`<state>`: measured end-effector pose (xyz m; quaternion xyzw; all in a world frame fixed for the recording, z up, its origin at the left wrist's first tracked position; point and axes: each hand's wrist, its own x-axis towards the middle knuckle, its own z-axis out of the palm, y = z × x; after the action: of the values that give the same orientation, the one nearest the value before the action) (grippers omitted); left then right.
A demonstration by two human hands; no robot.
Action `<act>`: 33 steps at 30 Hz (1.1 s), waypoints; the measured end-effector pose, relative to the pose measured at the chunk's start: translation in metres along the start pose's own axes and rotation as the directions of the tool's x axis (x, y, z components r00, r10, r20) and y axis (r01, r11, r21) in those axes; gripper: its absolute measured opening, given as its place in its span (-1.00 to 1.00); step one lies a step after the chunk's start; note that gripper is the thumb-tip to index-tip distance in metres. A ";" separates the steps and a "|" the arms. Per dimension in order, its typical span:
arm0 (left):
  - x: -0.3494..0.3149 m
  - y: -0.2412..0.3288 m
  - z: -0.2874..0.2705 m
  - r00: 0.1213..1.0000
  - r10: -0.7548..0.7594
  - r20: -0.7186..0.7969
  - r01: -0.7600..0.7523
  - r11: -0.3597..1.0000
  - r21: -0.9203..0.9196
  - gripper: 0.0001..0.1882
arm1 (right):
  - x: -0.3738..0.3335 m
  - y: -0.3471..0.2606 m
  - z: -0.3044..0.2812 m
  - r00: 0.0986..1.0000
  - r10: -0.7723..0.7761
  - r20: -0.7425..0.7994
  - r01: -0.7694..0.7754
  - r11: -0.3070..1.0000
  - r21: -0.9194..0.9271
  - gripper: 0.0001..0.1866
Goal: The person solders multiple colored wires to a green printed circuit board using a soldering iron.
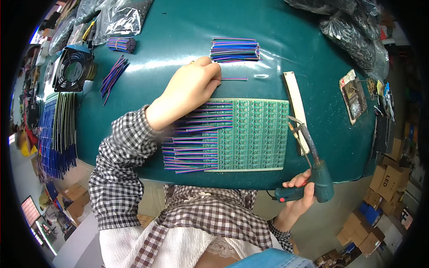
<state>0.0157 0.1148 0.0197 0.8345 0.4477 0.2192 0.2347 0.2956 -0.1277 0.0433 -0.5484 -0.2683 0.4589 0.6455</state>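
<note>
Beyond the circuit-board panel [254, 143] and parallel to its far edge, a wire lead [236, 79] points rightward from the pinching left hand [193, 80], while the right hand [295, 209] clasps a soldering gun [322, 178] right of the panel.

Left hand [195, 83]: stretched forward, palm down — fingers bent in a pinch
Right hand [300, 202]: nearer the torso — curled, gripping

The tabletop [147, 85] is deep green; by its near edge, the circuit panel [259, 134] is paler green, striped wires [201, 129] blue, pink and black.
</note>
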 end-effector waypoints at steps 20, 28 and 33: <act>-0.071 0.050 0.013 0.937 0.346 0.049 -0.348 0.937 0.036 -0.66 | -0.012 0.000 0.010 0.994 0.104 0.031 -0.101 0.990 -0.094 -0.57; -0.089 0.049 0.036 0.908 0.417 -0.041 -0.403 0.895 0.191 -0.63 | -0.022 0.000 0.017 0.995 0.085 0.058 -0.077 0.989 -0.124 -0.54; -0.091 0.048 0.040 0.914 0.402 -0.059 -0.388 0.906 0.172 -0.61 | -0.025 0.002 0.023 0.997 0.054 0.050 -0.043 0.979 -0.197 -0.54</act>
<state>0.0240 0.0065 0.0015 0.9125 0.2957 0.2651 0.0978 0.2648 -0.1392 0.0507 -0.6029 -0.3163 0.4609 0.5693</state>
